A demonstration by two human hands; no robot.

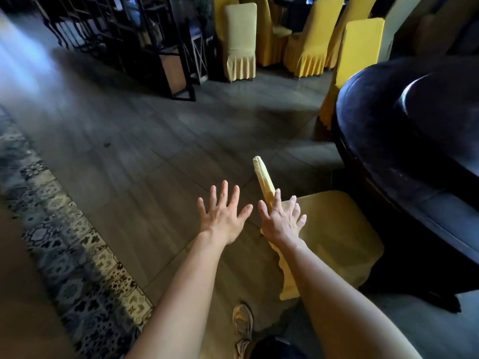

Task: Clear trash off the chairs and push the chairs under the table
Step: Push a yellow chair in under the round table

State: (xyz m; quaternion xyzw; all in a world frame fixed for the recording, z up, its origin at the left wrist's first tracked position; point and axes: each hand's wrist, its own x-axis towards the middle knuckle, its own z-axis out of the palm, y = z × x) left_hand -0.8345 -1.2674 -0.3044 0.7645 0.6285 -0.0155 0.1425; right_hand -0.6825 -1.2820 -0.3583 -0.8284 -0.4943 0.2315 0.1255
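Closest in, a shoe (243,320) on the wood floor, a bit out from the table (388,141). Both hands are spread flat and apart, gripping nothing. The left hand (223,218) is over bare floor, and the right hand (281,221) is at the chair (334,229) backrest; can't tell if it touches. The chair sits right at the table's edge in a yellow cloth cover. Its seat points at the table and the backrest top runs near to far. Past the table are more yellow chairs (239,40) and a dark rack (166,47).
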